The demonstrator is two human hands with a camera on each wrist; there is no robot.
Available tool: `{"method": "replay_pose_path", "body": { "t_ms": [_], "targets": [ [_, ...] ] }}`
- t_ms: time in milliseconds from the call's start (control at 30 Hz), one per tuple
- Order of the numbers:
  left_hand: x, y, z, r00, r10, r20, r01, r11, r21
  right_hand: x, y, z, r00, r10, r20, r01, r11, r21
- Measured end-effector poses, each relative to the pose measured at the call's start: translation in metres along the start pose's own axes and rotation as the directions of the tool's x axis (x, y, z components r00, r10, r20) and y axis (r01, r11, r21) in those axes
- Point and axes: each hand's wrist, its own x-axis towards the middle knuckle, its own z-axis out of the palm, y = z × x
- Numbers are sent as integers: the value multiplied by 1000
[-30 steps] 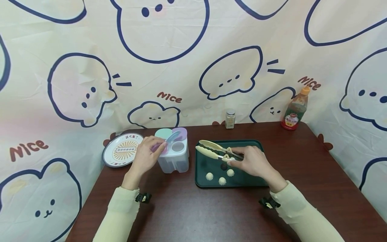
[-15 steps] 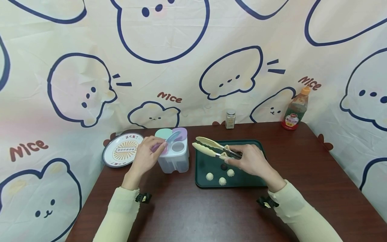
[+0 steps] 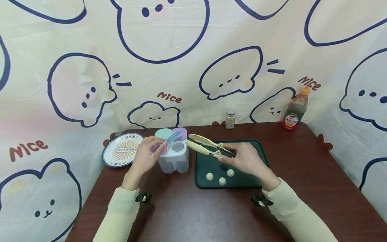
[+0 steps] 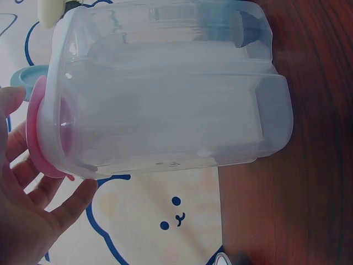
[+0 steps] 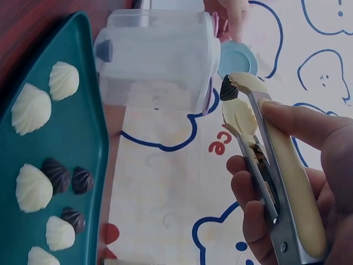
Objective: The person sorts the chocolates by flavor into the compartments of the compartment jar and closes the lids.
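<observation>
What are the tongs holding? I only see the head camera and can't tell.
Observer: The right wrist view shows a small dark sweet pinched in the tips of the tongs.
Child: Are there more dark ones?
Observer: Yes, three more lie on the tray, among the white ones.
Child: And the other hand?
Observer: The left hand holds the pink lid of the box between thumb and fingers.
</observation>
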Motion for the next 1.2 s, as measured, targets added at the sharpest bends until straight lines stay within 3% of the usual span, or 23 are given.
{"method": "replay_pose_path", "body": {
  "t_ms": [500, 1200],
  "targets": [
    [0, 1, 0, 999, 35, -17, -35, 999, 20, 11, -23, 12, 998, -51, 21, 51, 998, 30],
    [-1, 2, 0, 1000, 17, -5, -17, 1000, 11, 16, -28, 15, 998, -49, 43, 50, 998, -28]
  ]
}}
